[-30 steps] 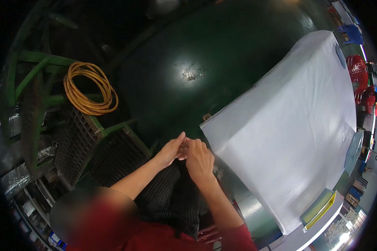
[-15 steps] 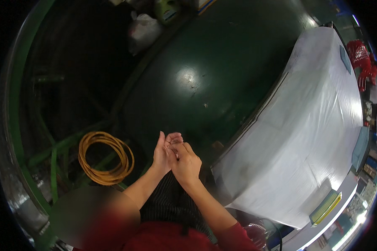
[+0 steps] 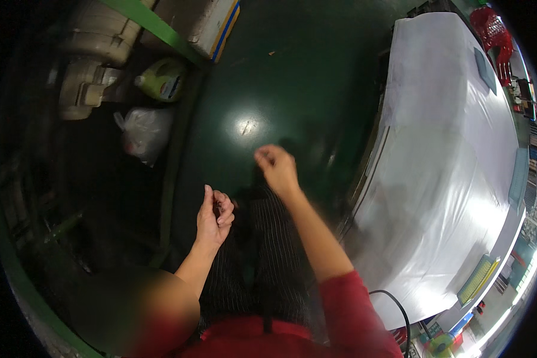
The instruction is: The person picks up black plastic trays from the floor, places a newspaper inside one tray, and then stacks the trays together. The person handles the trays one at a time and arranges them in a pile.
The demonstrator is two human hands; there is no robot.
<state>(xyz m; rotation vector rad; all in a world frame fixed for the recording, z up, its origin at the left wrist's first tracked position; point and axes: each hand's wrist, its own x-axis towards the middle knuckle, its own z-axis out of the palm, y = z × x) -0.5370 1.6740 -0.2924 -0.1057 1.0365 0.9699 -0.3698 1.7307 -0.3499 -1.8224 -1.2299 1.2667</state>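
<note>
Hands have parted since a moment ago. Left hand (image 3: 213,216) curled, pinching something unseen; right hand (image 3: 277,168) loosely fisted, lifted toward 12 o'clock above dark striped fabric (image 3: 262,250). Contents of both: cannot tell.

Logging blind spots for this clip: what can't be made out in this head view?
- Right hand: motion-blurred; whether it pinches anything is unclear.
- Left hand: fingers curled, hiding any contents.
- Dark striped cloth: its lower end is hidden by the forearms and red sleeve.
- White plastic bag: contents are too dim.

White-covered table (image 3: 453,155), plastic bag (image 3: 142,132), jug (image 3: 161,79)
</note>
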